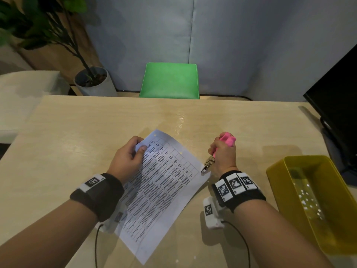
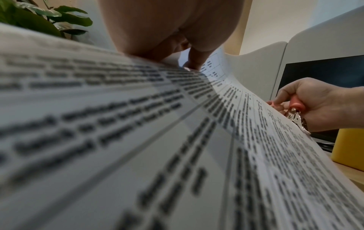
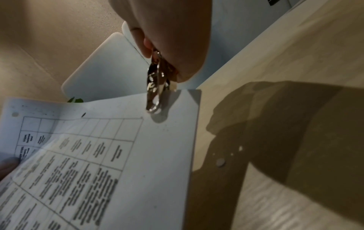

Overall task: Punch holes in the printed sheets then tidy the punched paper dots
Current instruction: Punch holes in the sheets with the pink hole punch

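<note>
Step in hand: punching, third hole along top margin. Sheet (image 1: 160, 182) held above table (image 1: 77, 132), centre of head view. Left hand (image 1: 128, 157) pinches sheet's far-left corner, thumb on top. Right hand (image 1: 225, 153) at 3 o'clock of sheet, fingers wrapped round pink-handled punch (image 1: 209, 162); metal head straddles sheet's right corner.

Next move likely: squeeze firmly, keep sheet steady, then release.

Head view: two finished holes, yellow tray (image 1: 274, 171) at 4 o'clock. Right wrist only: loose dot (image 3: 220, 162) on table below corner.
</note>
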